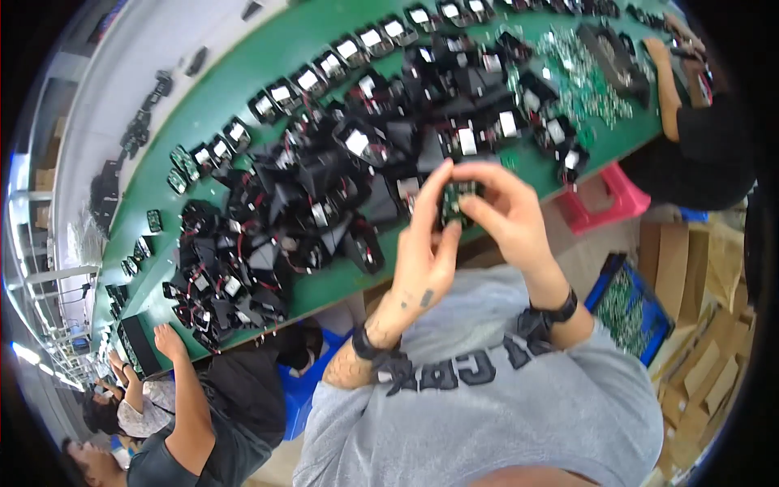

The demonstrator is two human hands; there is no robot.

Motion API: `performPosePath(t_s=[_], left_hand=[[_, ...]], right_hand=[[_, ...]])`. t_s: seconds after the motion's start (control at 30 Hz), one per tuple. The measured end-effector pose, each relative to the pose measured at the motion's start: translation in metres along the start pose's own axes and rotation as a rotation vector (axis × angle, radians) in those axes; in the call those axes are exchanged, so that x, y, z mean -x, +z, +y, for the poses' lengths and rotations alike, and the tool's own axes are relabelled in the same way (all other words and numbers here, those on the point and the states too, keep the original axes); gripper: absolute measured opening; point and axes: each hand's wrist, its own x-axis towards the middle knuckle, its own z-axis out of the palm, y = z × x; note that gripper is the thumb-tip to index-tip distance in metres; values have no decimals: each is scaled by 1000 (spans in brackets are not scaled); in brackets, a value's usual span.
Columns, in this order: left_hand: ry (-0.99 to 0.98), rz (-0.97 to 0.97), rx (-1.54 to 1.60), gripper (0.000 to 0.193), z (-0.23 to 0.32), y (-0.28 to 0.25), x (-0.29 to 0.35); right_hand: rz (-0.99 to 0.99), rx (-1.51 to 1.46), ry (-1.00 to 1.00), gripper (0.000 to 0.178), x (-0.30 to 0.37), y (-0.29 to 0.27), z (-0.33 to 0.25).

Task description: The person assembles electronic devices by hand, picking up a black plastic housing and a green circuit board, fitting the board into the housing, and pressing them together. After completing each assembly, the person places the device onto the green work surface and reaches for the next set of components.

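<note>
Close in front of my chest, above the table's near edge, I hold a small black housing with a green circuit board [456,200] showing in it. Fingers and thumb of my left hand [423,253] close round its left side. My right hand [507,213] grips it from the right, with the thumb on the board's face and the fingers over the far edge. Much of the housing is hidden behind my fingers. Just beyond my hands lies a heap of black plastic housings [312,183] with red and black wires and white labels.
A row of black units [349,50] runs along the far side of the green table [215,85]. Loose green boards [580,73] are piled at the far right. Co-workers sit on both sides. A pink stool [604,199], a blue crate of boards [629,308] and cardboard boxes [706,373] stand right.
</note>
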Motion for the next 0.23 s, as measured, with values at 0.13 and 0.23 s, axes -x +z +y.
performPosePath(t_s=[0.13,0.23], left_hand=[[-50,-146,110,64,22,-26,-19],[124,-56,135,65,39,-52,-28]], right_hand=[[-5,37,-26,45,-10,-15,-14],[79,147,-186,59,-16,-44,-32]])
